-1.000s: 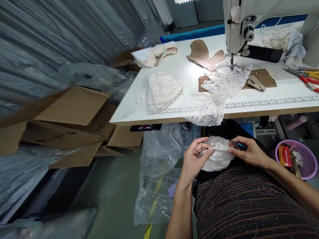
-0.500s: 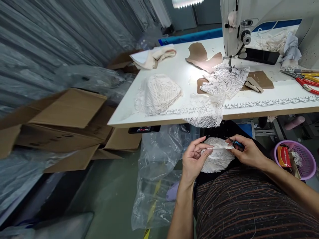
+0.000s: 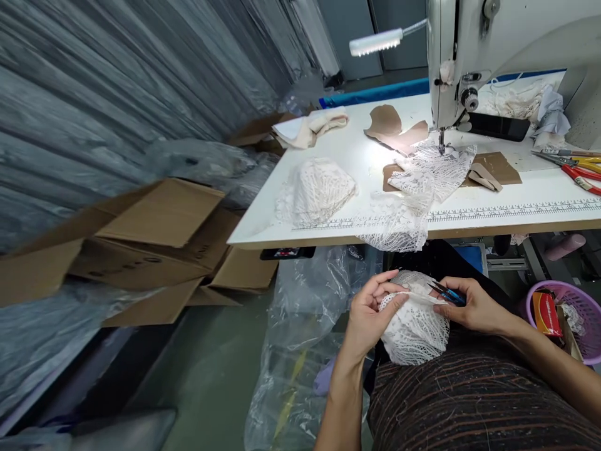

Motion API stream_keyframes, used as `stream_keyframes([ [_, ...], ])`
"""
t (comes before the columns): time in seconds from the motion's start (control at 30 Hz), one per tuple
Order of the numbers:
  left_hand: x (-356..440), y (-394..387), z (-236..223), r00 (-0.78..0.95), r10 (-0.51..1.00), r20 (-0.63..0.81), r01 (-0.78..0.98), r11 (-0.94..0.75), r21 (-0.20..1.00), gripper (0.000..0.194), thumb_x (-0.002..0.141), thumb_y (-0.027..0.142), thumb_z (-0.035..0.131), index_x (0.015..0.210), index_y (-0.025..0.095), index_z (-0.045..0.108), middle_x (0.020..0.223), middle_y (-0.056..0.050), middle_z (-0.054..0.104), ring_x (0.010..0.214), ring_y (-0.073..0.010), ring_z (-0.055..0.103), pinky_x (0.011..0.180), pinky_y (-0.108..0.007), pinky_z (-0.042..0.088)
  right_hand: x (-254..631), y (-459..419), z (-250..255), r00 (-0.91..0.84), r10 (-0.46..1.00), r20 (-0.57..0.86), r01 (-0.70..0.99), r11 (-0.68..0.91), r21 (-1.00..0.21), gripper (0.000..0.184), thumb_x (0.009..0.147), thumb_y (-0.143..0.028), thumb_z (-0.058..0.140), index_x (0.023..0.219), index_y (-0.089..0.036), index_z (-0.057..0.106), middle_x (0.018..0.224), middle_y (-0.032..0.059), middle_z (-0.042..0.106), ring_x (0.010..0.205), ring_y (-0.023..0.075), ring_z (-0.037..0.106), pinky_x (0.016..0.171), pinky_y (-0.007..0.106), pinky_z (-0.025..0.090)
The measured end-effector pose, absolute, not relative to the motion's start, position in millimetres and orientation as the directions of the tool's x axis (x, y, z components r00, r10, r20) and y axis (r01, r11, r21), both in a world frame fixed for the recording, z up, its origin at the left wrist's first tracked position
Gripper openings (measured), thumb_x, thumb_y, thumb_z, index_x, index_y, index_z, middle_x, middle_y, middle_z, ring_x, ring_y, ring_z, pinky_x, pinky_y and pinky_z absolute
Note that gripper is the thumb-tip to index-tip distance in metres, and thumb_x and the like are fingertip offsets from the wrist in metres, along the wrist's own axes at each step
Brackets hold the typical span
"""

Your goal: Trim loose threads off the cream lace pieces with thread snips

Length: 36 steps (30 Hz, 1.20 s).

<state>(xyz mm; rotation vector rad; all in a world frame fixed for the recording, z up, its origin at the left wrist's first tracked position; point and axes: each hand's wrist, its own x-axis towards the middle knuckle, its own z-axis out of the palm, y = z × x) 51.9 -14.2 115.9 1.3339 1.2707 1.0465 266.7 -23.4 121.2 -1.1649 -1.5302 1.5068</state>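
Note:
Over my lap, a white lace piece (image 3: 416,335) with a rounded, cup-like shape hangs between both hands. My left hand (image 3: 375,310) pinches its upper edge between thumb and fingers. My right hand (image 3: 472,304) grips the other end of that edge and also holds small blue-handled thread snips (image 3: 448,292), blades pointing left. Above, on the table, another lace piece (image 3: 429,172) lies under the needle of the sewing machine (image 3: 444,94), part of it draping over the front edge. A stack of white lace pieces (image 3: 322,191) sits to its left.
Brown pattern pieces (image 3: 385,122), a black phone (image 3: 500,126) and red-handled scissors (image 3: 580,177) lie on the white table (image 3: 263,216). A purple basket (image 3: 592,332) stands at right. Open cardboard boxes (image 3: 162,213) and clear plastic (image 3: 300,313) are at left and below.
The lace piece has turned so more of its patterned face hangs below my fingers. The snips show more fully in my right hand. The whole view has shifted, with the table lower and farther right.

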Motion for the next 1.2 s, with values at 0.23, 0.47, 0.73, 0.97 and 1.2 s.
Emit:
stream_keyframes([
  [0.23, 59, 7, 95, -0.057, 0.949, 0.311, 0.430, -0.258, 0.865, 0.018, 0.084, 0.029, 0.068, 0.100, 0.020, 0.071, 0.096, -0.006, 0.073, 0.081, -0.0162, 0.068, 0.076, -0.030, 0.055, 265, 5, 105, 0.032, 0.998, 0.058, 0.230, 0.049, -0.972, 0.028, 0.074, -0.045, 0.068, 0.073, -0.020, 0.054, 0.072, -0.0001, 0.052, 0.062, 0.0135, 0.048, 0.057, 0.026, 0.044],
  [0.47, 62, 29, 133, -0.121, 0.599, 0.791, 0.706, -0.508, 0.493, 0.011, 0.090, 0.019, 0.063, 0.100, 0.019, 0.068, 0.101, -0.007, 0.068, 0.098, -0.0189, 0.066, 0.088, -0.034, 0.053, 237, 30, 125, 0.008, 0.996, 0.094, 0.050, 0.094, -0.994, 0.038, 0.074, -0.051, 0.069, 0.087, -0.016, 0.067, 0.055, -0.0057, 0.044, 0.049, 0.0092, 0.036, 0.047, 0.023, 0.034],
  [0.73, 59, 57, 154, 0.115, 0.730, 0.674, 0.755, -0.505, 0.418, 0.011, 0.089, 0.032, 0.064, 0.085, 0.022, 0.069, 0.103, -0.009, 0.067, 0.100, -0.0270, 0.064, 0.090, -0.046, 0.048, 240, 23, 136, 0.100, 0.965, 0.244, 0.072, 0.237, -0.969, 0.024, 0.081, -0.038, 0.062, 0.068, -0.017, 0.061, 0.063, -0.0002, 0.051, 0.056, 0.0119, 0.045, 0.052, 0.024, 0.039],
  [0.97, 51, 18, 126, 0.175, 0.917, 0.359, 0.092, -0.379, 0.921, 0.026, 0.086, 0.042, 0.064, 0.074, 0.020, 0.059, 0.128, -0.013, 0.061, 0.121, -0.0323, 0.059, 0.100, -0.046, 0.049, 266, 14, 137, -0.148, 0.967, 0.205, -0.148, 0.183, -0.972, 0.011, 0.068, -0.026, 0.053, 0.062, -0.019, 0.047, 0.077, 0.0043, 0.059, 0.065, 0.0151, 0.047, 0.059, 0.027, 0.038],
  [1.2, 85, 33, 103, 0.295, 0.955, 0.026, -0.133, 0.014, 0.991, 0.065, 0.079, 0.070, 0.059, 0.115, 0.016, 0.066, 0.113, -0.018, 0.072, 0.104, -0.0306, 0.068, 0.094, -0.043, 0.052, 264, 6, 137, -0.296, 0.948, 0.116, -0.173, 0.066, -0.983, 0.010, 0.066, -0.028, 0.050, 0.062, -0.020, 0.047, 0.068, 0.0018, 0.055, 0.064, 0.0155, 0.044, 0.061, 0.028, 0.037],
])
